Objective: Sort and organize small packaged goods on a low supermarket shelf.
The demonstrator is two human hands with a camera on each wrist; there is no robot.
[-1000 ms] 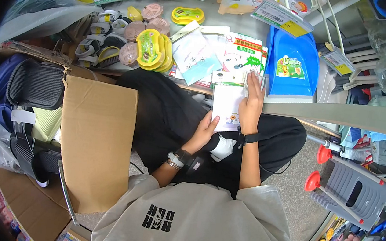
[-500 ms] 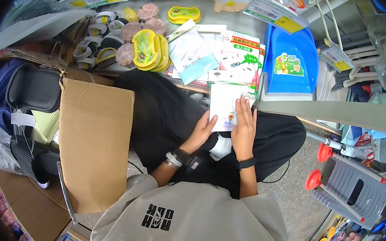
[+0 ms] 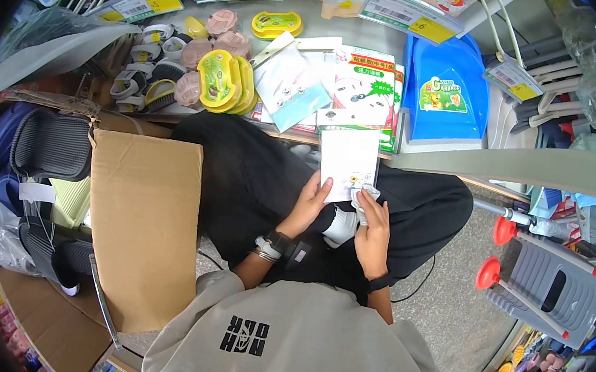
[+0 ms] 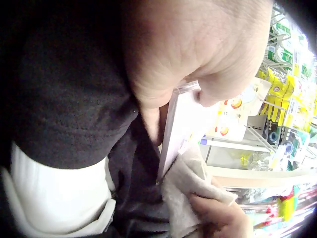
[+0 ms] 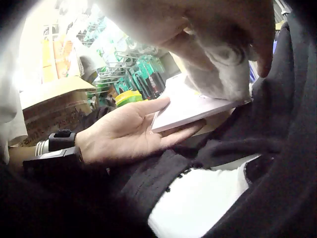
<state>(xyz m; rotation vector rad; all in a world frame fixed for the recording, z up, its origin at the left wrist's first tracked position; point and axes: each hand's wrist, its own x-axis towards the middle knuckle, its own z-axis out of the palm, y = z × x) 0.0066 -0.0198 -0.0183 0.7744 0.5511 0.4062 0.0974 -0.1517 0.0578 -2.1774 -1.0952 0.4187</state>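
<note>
A flat white pack [image 3: 349, 151] with a small flower print lies over the lap in the head view. My left hand [image 3: 306, 207] grips its lower left edge, thumb on top and fingers underneath, as the right wrist view also shows. My right hand [image 3: 373, 243] holds a crumpled whitish cloth [image 3: 364, 202] at the pack's lower right corner. Seen from the left wrist, the cloth [image 4: 185, 191] bunches against the pack's face, and the pack's layered edge [image 4: 171, 126] shows. The cloth [image 5: 220, 74] hides part of the pack in the right wrist view.
On the shelf are printed packets [image 3: 363, 84], a blue dustpan [image 3: 446, 92], yellow oval containers [image 3: 220, 80] and several brushes [image 3: 168, 71]. A cardboard box [image 3: 140, 235] with slippers behind it stands left. At right are red-cupped plungers [image 3: 489, 271] and a grey step stool [image 3: 549, 289].
My right hand has slid the cloth down the pack's right side, from near its top to the lower corner, closer to the body. The left hand keeps its grip.
</note>
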